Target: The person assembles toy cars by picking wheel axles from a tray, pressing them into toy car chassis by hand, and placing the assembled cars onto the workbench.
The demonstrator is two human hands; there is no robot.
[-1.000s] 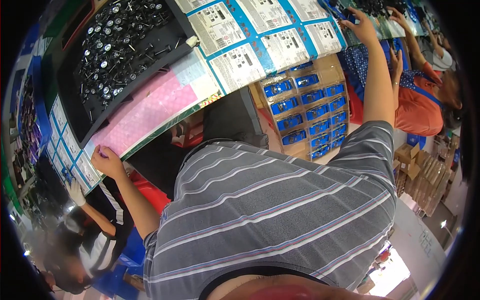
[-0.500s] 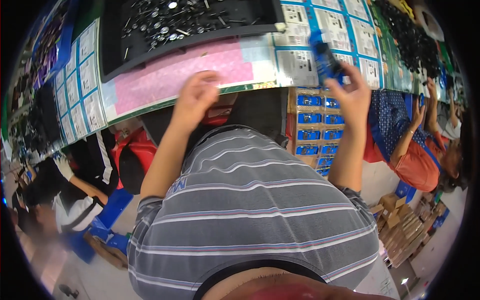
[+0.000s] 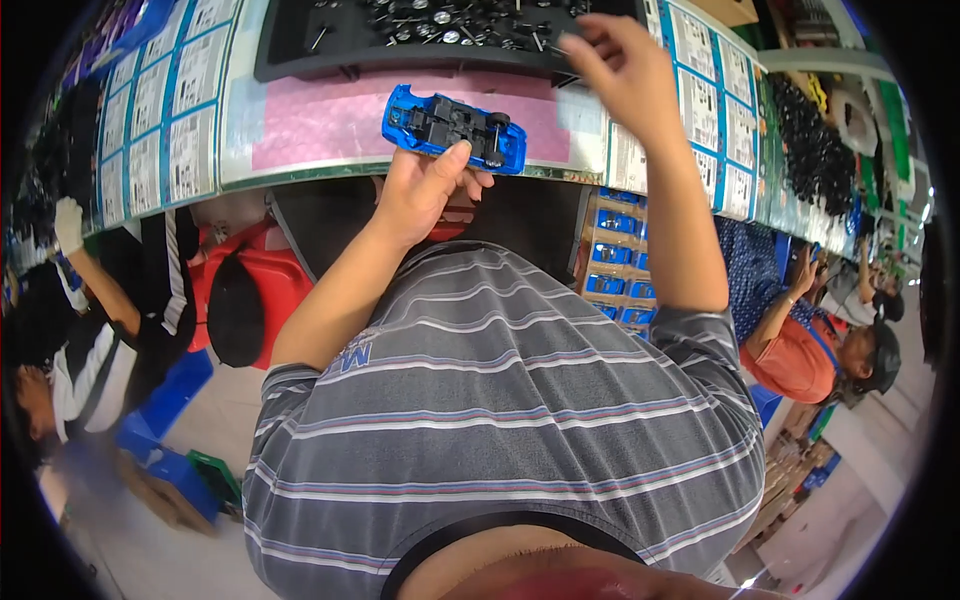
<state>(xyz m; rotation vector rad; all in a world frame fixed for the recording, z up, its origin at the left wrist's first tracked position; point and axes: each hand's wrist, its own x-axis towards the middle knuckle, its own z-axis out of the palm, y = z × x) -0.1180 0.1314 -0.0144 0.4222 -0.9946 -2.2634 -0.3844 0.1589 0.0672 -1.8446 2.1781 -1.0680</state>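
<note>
A blue toy car (image 3: pixel 512 150) lies bottom up in my left hand (image 3: pixel 420 195), above the pink sheet at the table's near edge. My thumb presses on its near side while the other fingers are partly hidden beneath it. The car's black inner parts face up, and a pair of wheels on an axle (image 3: pixel 497 138) shows at its right end. My right hand (image 3: pixel 630 80) is over the right end of a black tray (image 3: pixel 300 68), thumb and fingers apart, with nothing visible between them. Loose small wheels and metal axles (image 3: pixel 440 20) fill the tray.
Printed card sheets (image 3: pixel 190 150) cover the table to the left and right. Beneath the table's edge, at right, stand stacked boxes of blue toy cars (image 3: pixel 610 255). A red chair (image 3: pixel 275 300) is at left. Co-workers sit on both sides, one in an orange top (image 3: pixel 800 350).
The blue toy car has passed from my right hand to my left and come to the middle. My right hand has moved up and left to the tray. The view has shifted.
</note>
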